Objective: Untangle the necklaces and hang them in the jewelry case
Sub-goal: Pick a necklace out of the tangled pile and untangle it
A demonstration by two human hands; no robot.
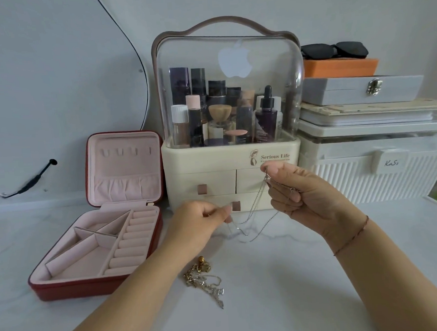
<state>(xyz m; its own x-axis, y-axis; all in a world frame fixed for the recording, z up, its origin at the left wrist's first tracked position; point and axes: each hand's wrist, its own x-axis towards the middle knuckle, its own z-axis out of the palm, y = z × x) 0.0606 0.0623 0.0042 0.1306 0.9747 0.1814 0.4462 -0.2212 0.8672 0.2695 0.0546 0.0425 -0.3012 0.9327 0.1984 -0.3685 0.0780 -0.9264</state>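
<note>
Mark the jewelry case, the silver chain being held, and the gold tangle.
jewelry case [79, 286]: head view, red front wall of the base.
silver chain [246, 241]: head view, lowest bend of the hanging loop.
gold tangle [198, 277]: head view, middle of the heap.

Both forearms [143, 290] are bare; a thin red string bracelet [353, 237] circles the wrist just behind the right grip [305, 193].
</note>
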